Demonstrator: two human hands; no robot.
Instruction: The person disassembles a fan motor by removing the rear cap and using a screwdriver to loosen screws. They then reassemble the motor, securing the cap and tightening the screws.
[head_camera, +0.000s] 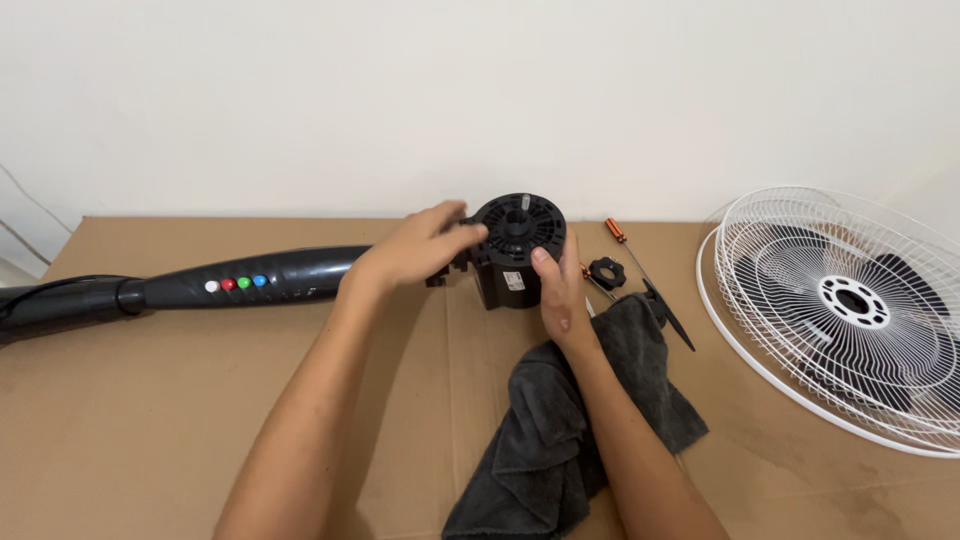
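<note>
Gripping the fan motor from both sides: your left hand is curled around its left flank where it joins the black stand, fingers closed on the housing edge. Your right hand sits on the front right of the motor, thumb pressed flat to the casing and the rest of the fingers wrapped behind, out of view.

The motor sits at centre on the cardboard, straight ahead of you and near the far edge by the wall. Its face with the short shaft stub tilts up and toward you. The stand's long axis runs left from the motor, roughly parallel to the wall, with a row of coloured buttons facing up. Both hands are in contact, so neither is nearer; the left one has the joint side, the right one the free side.

A grey cloth lies under your right forearm, just below the motor. Just right of the motor are a small black nut and an orange-handled screwdriver. The white fan guard lies well apart, far right.
</note>
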